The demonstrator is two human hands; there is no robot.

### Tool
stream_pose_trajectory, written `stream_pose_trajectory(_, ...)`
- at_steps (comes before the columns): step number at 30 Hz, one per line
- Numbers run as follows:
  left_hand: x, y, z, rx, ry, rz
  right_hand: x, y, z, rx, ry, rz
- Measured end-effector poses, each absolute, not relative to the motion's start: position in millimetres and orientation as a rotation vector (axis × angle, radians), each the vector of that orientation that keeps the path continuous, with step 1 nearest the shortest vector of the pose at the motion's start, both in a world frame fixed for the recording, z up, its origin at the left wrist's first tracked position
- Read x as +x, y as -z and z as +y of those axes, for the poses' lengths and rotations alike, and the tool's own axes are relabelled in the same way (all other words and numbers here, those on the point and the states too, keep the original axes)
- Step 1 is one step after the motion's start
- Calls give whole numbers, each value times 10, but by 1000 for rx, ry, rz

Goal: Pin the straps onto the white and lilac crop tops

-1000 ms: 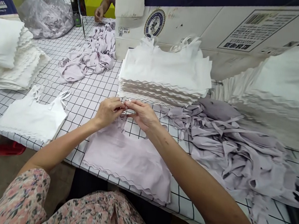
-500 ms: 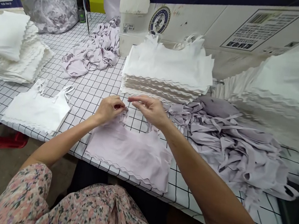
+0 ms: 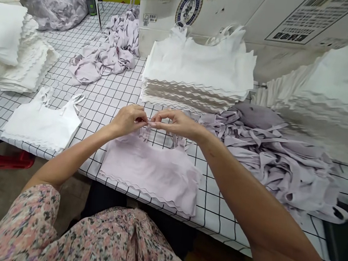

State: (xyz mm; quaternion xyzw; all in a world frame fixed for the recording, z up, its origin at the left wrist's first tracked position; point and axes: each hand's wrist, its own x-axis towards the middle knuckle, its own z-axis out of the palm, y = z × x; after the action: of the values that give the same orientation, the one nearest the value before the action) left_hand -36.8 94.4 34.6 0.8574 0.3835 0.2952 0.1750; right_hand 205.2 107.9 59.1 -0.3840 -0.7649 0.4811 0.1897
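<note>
The left hand and right hand meet fingertip to fingertip, both pinched on a strap of the lilac top. The top lies flat on the table. A white stack sits at 12 o'clock, a lilac heap at 3 and a white top at 9.

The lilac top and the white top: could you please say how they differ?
The lilac top is pale purple, the white top white. The left hand and right hand pinch the lilac top's strap; the white top lies untouched. Both lie flat on the checked table, with scalloped hems.
</note>
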Motion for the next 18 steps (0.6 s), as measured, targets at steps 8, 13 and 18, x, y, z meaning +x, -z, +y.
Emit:
stream_pose_trajectory(8, -340, -330, 914, 2311, -873, 1301, 2199, -484, 841, -1214, -960, -1874)
stream_pose_trajectory(13, -219, -519, 514, 1554, -822, 1142, 2049, -318, 630, -1106, -294, -1902)
stream_pose_trajectory(18, -38, -577, 239, 678, -750, 818, 1856, -261, 320, -1023, 32, -2109)
